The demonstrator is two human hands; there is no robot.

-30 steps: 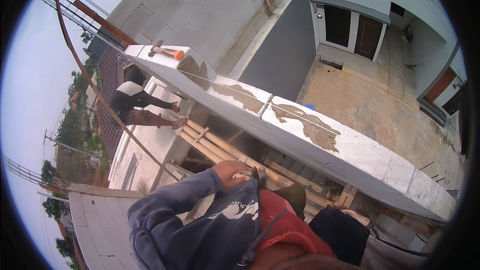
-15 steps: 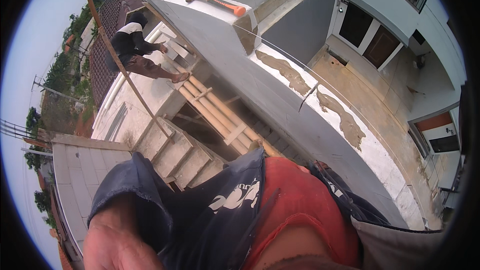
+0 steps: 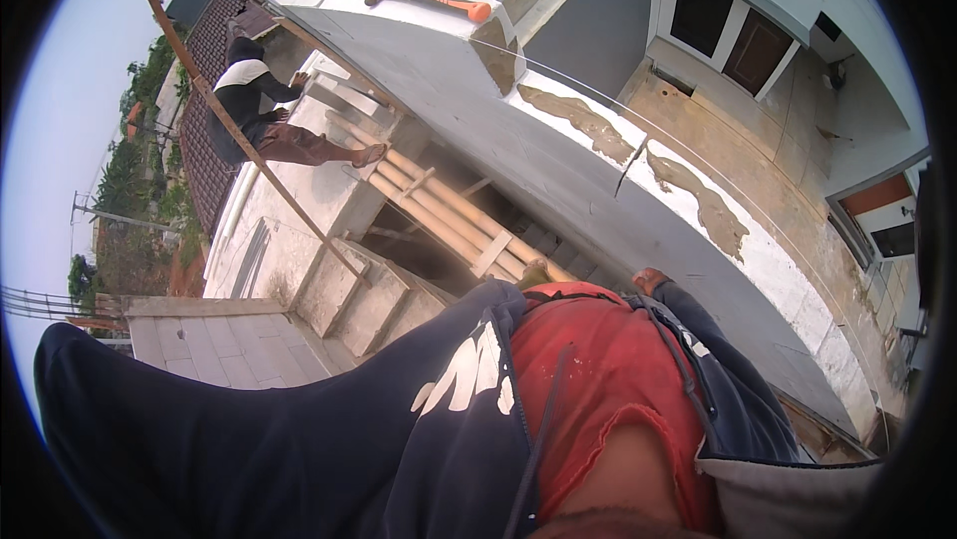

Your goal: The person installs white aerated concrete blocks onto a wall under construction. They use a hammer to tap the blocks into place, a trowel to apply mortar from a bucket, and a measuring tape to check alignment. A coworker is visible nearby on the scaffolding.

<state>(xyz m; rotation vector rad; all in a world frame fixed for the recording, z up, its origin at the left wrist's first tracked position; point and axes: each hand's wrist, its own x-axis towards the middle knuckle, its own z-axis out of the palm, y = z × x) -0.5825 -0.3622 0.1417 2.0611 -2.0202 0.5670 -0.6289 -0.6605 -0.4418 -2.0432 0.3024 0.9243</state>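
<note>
The right hand (image 3: 650,282) shows at the end of a dark sleeve, just beside the near face of a curved wall (image 3: 588,180) of pale blocks; it is small in view, and I cannot tell whether its fingers are closed, or whether it touches the wall. The left hand is out of view, with only its dark sleeve (image 3: 199,439) spread across the near left. The wall runs from the far left to the near right, and on its white top lie two patches of grey mortar, one farther off (image 3: 578,118) and one nearer (image 3: 703,205), with a thin string (image 3: 558,76) stretched along them. On the higher, far part of the wall lies a hammer (image 3: 434,0) with an orange and black handle. The wearer's open dark jacket (image 3: 419,469) bears pale print (image 3: 469,369) on its left side, creased and too broken up to read, over a red shirt (image 3: 588,350). Left of the wall, bamboo poles (image 3: 454,205) span a gap; at their far end a co-worker (image 3: 239,105) in a black and white top bends, one foot by the poles. Concrete steps (image 3: 364,305) stand left of the poles.
</note>
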